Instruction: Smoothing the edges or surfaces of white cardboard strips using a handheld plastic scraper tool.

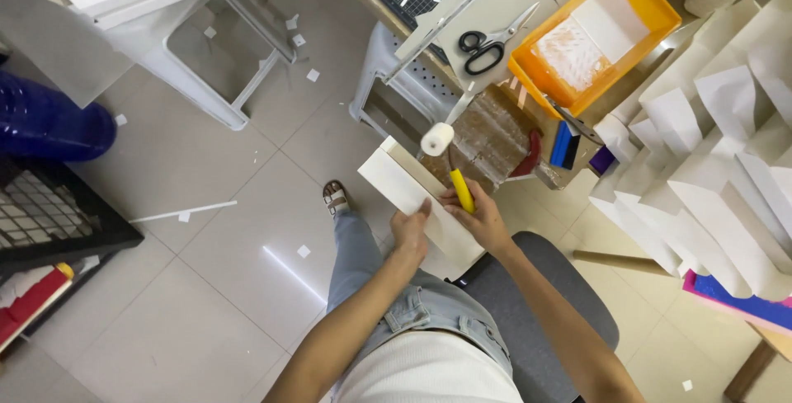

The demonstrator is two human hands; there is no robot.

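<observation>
I sit on a grey chair and look down at a white box-shaped board piece (404, 182) held over my lap. My left hand (410, 231) grips its near side. My right hand (481, 217) is closed around the yellow handle of a small paint roller (450, 164), whose white foam head (437, 139) rests at the box's far edge. The inside of the box is hidden from this angle.
A work table ahead holds black-handled scissors (487, 44), an orange tray (592, 33) with white glue, a long metal ruler (450, 15) and a brown-stained board (495, 135). Stacked white paper boxes (718, 139) fill the right. A white plastic stool (177, 36) stands left; paper scraps litter the tiled floor.
</observation>
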